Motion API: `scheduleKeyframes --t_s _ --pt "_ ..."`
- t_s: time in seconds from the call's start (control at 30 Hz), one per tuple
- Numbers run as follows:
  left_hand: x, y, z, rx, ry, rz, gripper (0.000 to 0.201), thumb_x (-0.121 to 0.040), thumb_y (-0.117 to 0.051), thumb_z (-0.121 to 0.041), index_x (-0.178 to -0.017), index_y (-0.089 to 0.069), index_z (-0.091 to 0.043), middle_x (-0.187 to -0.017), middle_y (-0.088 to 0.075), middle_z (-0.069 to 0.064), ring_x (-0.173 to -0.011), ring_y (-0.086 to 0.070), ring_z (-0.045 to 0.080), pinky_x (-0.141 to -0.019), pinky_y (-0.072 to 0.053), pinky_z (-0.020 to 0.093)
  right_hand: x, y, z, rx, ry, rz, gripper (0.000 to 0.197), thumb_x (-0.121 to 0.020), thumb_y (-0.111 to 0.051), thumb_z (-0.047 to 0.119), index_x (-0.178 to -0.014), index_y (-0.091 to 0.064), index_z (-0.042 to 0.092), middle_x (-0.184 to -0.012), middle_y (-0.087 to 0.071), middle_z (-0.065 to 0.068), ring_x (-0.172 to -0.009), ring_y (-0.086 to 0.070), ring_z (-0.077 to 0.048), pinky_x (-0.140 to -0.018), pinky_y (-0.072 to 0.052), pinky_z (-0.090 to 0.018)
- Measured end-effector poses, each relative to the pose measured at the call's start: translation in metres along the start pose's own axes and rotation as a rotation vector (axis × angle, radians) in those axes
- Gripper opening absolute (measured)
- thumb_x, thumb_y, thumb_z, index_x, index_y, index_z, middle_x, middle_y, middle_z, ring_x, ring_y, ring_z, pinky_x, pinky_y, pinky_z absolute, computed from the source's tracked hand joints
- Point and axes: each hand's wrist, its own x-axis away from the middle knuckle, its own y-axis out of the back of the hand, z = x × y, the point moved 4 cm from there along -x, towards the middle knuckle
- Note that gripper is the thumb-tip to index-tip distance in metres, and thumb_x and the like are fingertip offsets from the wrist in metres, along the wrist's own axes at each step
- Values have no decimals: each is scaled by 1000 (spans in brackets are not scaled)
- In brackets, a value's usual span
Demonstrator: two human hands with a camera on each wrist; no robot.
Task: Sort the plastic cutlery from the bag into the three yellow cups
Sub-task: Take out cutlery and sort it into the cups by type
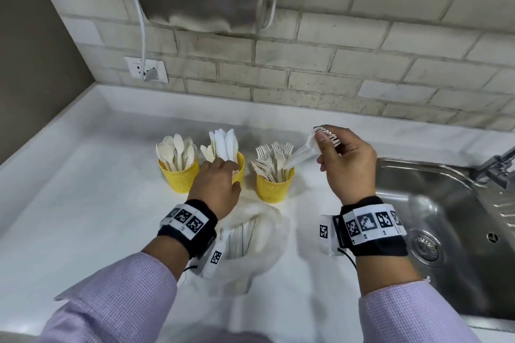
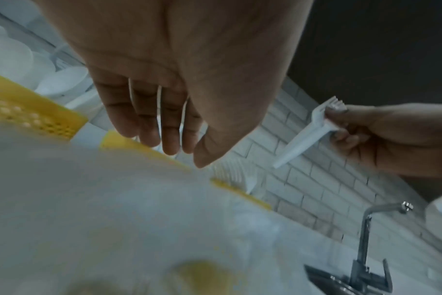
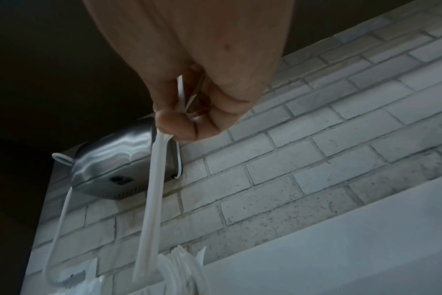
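Sorting by kind, with the fork cup [image 1: 274,189] as the marker on the counter [image 1: 83,203]: knife cup [image 1: 242,160] just to its left, spoon cup [image 1: 178,178] further left again, all three in one row so each kind has its own place. Lying near its front, toward the person, a clear bag [image 1: 259,234] with a few pieces left inside, mouth within easy reach of both hands.

Above and to the right of the fork cup, pinching a small bundle of white forks [image 1: 303,152] in the right hand [image 1: 345,159]: thumb and curled fingers closed round the necks, tines up, handles slanting down toward the cup's mouth, probably so the bundle slides in handle first like the forks already standing there. Tips not yet inside, judging by the head view.

To the left of the fork cup, resting the left hand [image 1: 217,184] at the knife cup's rim: grip loosely spread, fingers nearly straight and close together, touching the white knives, nothing plainly pinched, likely settling them upright.
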Motion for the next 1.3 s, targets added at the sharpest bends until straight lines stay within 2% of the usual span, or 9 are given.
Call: scheduleKeyframes --t_s 0.13,0.33,0.57,0.67,0.77,0.97,1.1,1.2,1.3 --pt "-9 -8 5 -82 -23 -63 24 -87 -67 -15 -110 -73 -15 -99 -72 8 -91 -57 37 -83 -50 45 -8 -27 -18 143 90 96 11 -96 -69 17 -103 -77 21 -95 -71 11 -66 -68 -17 -68 -53 -29" --pt "-11 -7 10 -51 -32 -109 19 -85 -66 -10 -100 -75 -17 -89 -72 3 -83 -57 35 -74 -53 46 15 -69 -56 737 222 273 18 -90 -67 21 -106 -74 17 -123 -54 -12 -105 -48 -38 -87 -48 -46" --pt "-9 -6 14 -33 -39 -110 21 -86 -58 -16 -100 -74 -20 -89 -73 0 -82 -59 32 -80 -50 45 15 -87 -42 701 220 306 67 -98 -43 44 -155 -34 12 -168 -16 -14 -156 -12 -32 -123 -16 -49" --pt "-8 -5 13 -19 -29 -124 20 -86 -60 -14 -98 -75 -18 -88 -73 1 -82 -59 32 -80 -50 44 23 -105 -54 918 180 552 71 -104 -22 50 -161 -18 8 -172 -6 -11 -159 2 -26 -126 -3 -56" --pt "-6 -2 11 -3 -36 -129 18 -84 -65 -10 -97 -76 -17 -87 -73 2 -83 -58 33 -81 -51 44 27 -107 -56 914 171 587 74 -103 -17 54 -162 -16 9 -172 -6 -10 -159 2 -25 -126 0 -57" --pt "-3 6 12 33 -54 -135 18 -81 -74 -5 -96 -79 -15 -91 -71 6 -86 -58 32 -86 -46 37 32 -86 -64 463 -51 433 100 -82 -60 61 -162 -10 27 -171 -1 -8 -157 -6 -29 -126 -17 -48" --pt "-3 11 11 29 -75 -107 18 -82 -74 -3 -95 -79 -15 -90 -71 8 -85 -60 33 -84 -44 35 43 -88 -84 281 -172 485 109 -81 -79 39 -162 -7 34 -159 -25 -6 -145 -36 -23 -114 -36 -32" --pt "2 18 12 47 -48 -93 19 -85 -72 -10 -101 -78 -18 -95 -69 6 -90 -59 33 -88 -49 39 47 -83 -86 254 -172 475 109 -83 -79 33 -161 -3 37 -159 -28 -3 -144 -36 -17 -109 -31 -24" --pt "16 38 7 113 -47 -167 19 -88 -72 -15 -106 -75 -20 -93 -66 1 -89 -59 28 -82 -50 36 51 -73 -76 266 -92 353 103 -83 -76 36 -162 -9 30 -164 -23 -4 -151 -24 -19 -120 -24 -33"
